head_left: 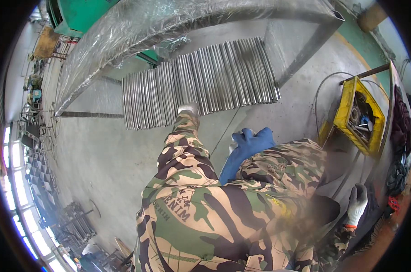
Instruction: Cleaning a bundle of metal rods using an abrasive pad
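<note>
My right hand (357, 202) hangs at the right side in a white glove with dark fingers and an orange cuff. Its thumb stands apart from the fingers, and nothing shows in it. No part of my left hand can be made out. Ahead lies a row of metal tubes (223, 75), side by side. My camouflage-clad leg (183, 154) reaches forward, its pale shoe (188, 109) at the near ends of the tubes. Beside that leg is a blue, glove-like thing (248, 147), partly hidden by the camouflage cloth; what it is, I cannot tell.
A metal frame wrapped in clear plastic (169, 27) spans above the tubes. At right stands a yellow crate (337, 113) holding metal parts, with a cable (317, 93) nearby. Dark cloths (399, 113) hang at the far right. Metal racks (78, 222) stand at lower left.
</note>
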Demonstrator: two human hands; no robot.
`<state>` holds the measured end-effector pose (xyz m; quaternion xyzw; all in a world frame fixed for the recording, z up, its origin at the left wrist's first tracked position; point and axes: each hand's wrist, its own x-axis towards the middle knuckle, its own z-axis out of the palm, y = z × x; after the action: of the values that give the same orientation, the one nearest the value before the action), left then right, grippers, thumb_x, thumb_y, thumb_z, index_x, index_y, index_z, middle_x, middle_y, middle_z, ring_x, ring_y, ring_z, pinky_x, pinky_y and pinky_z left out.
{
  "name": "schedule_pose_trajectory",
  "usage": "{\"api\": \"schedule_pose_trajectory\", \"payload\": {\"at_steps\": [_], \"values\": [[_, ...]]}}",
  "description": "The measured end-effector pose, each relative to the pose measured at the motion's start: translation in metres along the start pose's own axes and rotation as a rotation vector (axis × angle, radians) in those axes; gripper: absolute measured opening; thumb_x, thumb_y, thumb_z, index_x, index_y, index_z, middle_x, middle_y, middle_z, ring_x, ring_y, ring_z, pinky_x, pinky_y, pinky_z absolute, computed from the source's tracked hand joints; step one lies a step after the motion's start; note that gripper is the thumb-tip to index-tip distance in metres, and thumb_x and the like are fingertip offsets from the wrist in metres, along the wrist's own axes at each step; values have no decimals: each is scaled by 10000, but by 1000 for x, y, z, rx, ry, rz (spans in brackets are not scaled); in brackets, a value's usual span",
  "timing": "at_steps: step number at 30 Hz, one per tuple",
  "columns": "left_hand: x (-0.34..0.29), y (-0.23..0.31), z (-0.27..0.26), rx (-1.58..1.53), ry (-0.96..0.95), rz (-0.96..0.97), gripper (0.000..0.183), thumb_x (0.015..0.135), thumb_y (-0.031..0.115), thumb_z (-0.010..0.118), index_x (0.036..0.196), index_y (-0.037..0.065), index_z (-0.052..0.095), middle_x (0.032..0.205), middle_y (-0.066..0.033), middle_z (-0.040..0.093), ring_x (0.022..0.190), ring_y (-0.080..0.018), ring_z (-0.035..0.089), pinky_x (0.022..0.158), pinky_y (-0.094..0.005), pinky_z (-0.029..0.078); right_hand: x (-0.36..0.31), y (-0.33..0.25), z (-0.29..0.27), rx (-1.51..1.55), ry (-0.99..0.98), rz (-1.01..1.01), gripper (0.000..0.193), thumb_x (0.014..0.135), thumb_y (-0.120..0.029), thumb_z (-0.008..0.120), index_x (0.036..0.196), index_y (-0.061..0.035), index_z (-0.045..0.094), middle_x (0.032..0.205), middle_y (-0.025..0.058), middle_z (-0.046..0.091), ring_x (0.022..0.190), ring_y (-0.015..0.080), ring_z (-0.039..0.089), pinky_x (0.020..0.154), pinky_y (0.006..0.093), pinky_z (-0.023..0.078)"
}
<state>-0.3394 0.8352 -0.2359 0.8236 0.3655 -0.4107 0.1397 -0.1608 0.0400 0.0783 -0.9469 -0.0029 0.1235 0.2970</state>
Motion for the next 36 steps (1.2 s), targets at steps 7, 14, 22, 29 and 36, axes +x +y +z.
{"api": "schedule_pose_trajectory", "payload": {"at_steps": [7,14,22,29,36], "values": [[18,-35,25,57,219,19,354,889,156,813,1235,94,778,1239,-204,778,1200,-374,745,995,-462,620,10,25,24,-2,49,-162,136,1087,-118,639,1167,-18,684,811,-43,565,661,44,462,587,240,385],[20,-51,29,-273,190,-66,451,1097,293,472,1045,-57,752,901,-183,789,854,-304,772,760,-499,607,5,8,24,79,-68,13,183,1067,-42,642,1220,54,676,1078,76,717,988,133,666,914,291,535],[30,-49,27,-433,94,-223,336,1002,220,696,1298,72,754,1216,-195,783,1148,-332,764,978,-451,612,8,26,26,77,-96,15,187,1066,-52,643,1220,48,679,1076,80,715,998,137,671,926,292,531],[-13,-7,-3,-542,86,-61,358,1007,289,560,1054,12,781,841,-176,772,744,-303,722,713,-458,544,2,30,22,26,-48,77,202,1066,-68,653,1226,51,680,1075,80,731,992,141,675,918,296,533],[-7,-57,15,-590,121,-170,343,1047,278,554,1095,39,796,996,-166,806,902,-304,790,857,-435,618,15,25,41,73,-122,38,204,1071,-85,658,1224,47,690,1070,74,734,967,130,659,897,286,527]]}}
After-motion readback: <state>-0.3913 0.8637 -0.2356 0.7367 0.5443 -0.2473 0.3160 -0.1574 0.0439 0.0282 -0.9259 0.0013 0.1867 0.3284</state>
